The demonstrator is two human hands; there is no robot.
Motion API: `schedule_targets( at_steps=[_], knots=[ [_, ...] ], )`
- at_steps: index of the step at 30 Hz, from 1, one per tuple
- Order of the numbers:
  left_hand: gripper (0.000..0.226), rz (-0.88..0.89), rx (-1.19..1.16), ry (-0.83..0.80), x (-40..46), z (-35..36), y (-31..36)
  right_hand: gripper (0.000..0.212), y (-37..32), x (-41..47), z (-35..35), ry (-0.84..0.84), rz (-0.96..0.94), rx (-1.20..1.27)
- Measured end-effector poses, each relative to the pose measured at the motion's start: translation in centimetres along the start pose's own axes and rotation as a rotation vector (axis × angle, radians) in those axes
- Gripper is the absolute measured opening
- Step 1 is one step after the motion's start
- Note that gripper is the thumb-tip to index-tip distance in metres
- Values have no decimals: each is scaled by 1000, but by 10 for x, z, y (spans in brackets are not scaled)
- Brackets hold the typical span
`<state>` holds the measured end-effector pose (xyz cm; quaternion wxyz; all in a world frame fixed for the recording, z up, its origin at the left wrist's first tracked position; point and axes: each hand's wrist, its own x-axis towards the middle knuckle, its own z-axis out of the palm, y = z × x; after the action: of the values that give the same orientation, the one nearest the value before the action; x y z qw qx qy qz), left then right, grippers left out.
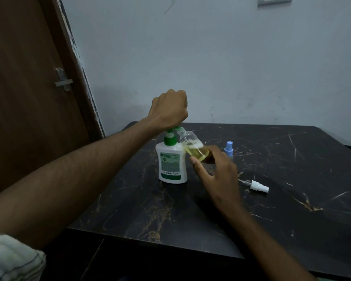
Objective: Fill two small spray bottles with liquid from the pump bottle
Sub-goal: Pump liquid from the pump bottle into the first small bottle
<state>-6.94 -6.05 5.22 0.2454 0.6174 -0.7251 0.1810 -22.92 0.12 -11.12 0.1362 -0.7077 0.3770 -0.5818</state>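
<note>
Head view. Nearest the camera, the left forearm crosses from the near-left corner of the table (pixel 292 159) up to the left hand (pixel 168 110), fist closed and bearing down on the green pump head of the pump bottle (pixel 171 162). Whether the fingers wrap the head or only press it is hidden from above. The pump bottle stands upright, white with a green label, left of centre and toward the far edge.

Right hand (pixel 215 171) pinches the base of a clear spray bottle (pixel 193 147) between thumb and fingers. The bottle is tilted, open neck raised to the pump spout, touching or just beside it (the fist hides the exact join). Yellow liquid fills roughly the lower half.

Near the far edge, right of the hands, stands something with a blue spray cap (pixel 229 149); whether it sits on the second bottle I cannot tell. A white sprayer with dip tube (pixel 258 186) lies on its side toward the right, well apart from the work.

Judgement on technique: keep the neck seated under the spout before each stroke, press slowly and fully, release completely. Reduce the tilt as the level climbs, or the liquid may run out at the neck. Leave headroom for the dip tube.
</note>
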Motion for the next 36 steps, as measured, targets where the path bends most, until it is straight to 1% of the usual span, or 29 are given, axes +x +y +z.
schedule_targets(
  at_steps=[4,11,17,20,24,27,30,33,36],
  knots=[
    [24,-48,-51,-5,-5,7,-2,27,2,-1,0,-3,4,-8],
    [29,-39,-26,19,-1,1,0,24,0,0,-1,-10,7,-9],
    [17,-46,-33,5,-6,3,0,28,0,-1,-1,-25,16,-26],
    [21,-33,-1,17,-2,-2,2,29,0,-1,-2,-18,21,-15],
    [30,-56,-44,21,-6,4,0,27,0,-1,-1,-27,27,-16],
    [26,-37,-35,11,-7,1,2,25,0,-1,-1,-15,17,-21],
    [15,-23,-2,22,-4,-5,4,28,1,-1,-1,-14,19,-15],
    [16,-36,-15,25,-5,-3,4,32,3,-1,1,-27,28,-13],
    [22,-53,-44,16,-8,3,3,31,3,-1,1,-22,28,-16]
  ],
)
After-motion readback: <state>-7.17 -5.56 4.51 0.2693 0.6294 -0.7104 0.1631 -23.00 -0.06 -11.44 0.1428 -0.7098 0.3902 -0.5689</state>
